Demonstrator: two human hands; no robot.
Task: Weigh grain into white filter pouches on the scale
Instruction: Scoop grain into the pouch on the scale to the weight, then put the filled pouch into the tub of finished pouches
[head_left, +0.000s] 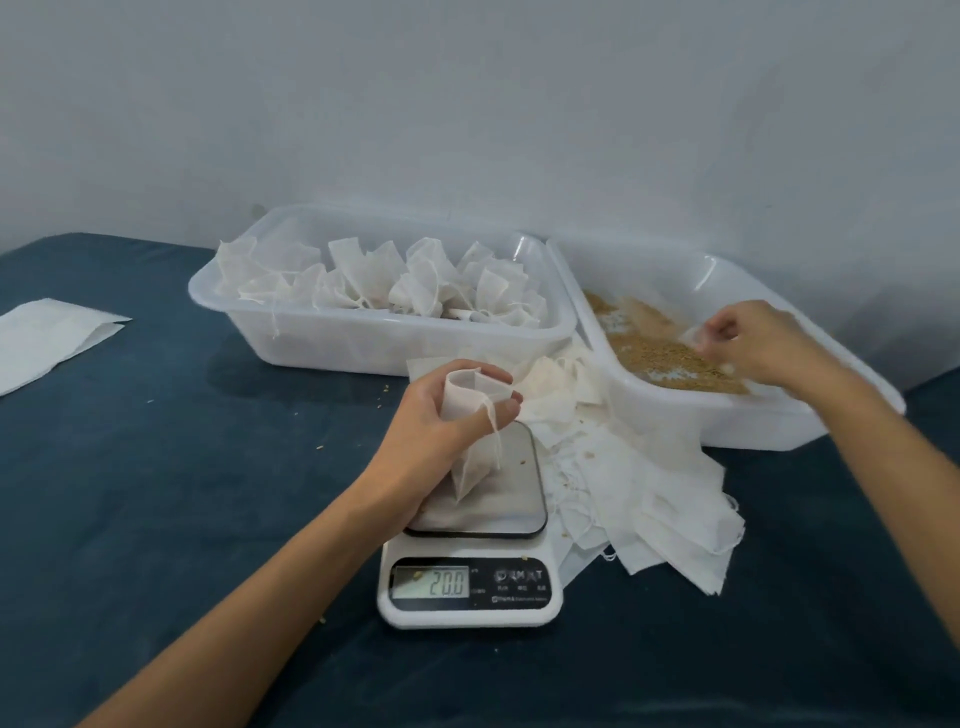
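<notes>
1. We held a white pouch (470, 426) in our left hand (441, 415), fingers and thumb curled round its open top, its lower end hanging down onto the metal plate of the scale (470, 561).
2. The pouch's drawstring (496, 431) dangled over our fingers toward the plate.
3. The scale sat near the middle of the tabletop (156, 467), toward its front edge, and its display (431, 582) read 20.0.
4. Our right hand (753, 343) reached into the right tub (727, 415), fingers curled and pinching a small clear object (696, 335) above the grain (670, 358); the blur kept us from telling what that object was.
5. The grain covered part of the floor of that tub, which stood toward the back right corner of the tabletop.
6. The left tub (363, 343) stood beside it along the back edge, against the wall (467, 104), and held many tied-off filled pouches (384, 283).
7. A loose heap of flat empty pouches (649, 493) lay just right of the scale, running under the front of the right tub and touching the scale's side.
8. A separate flat stack of white sheets (47, 338) lay at the left edge of the tabletop, well apart from the rest.
9. A few stray grains (387, 399) dotted the dark cloth left of the scale.
</notes>
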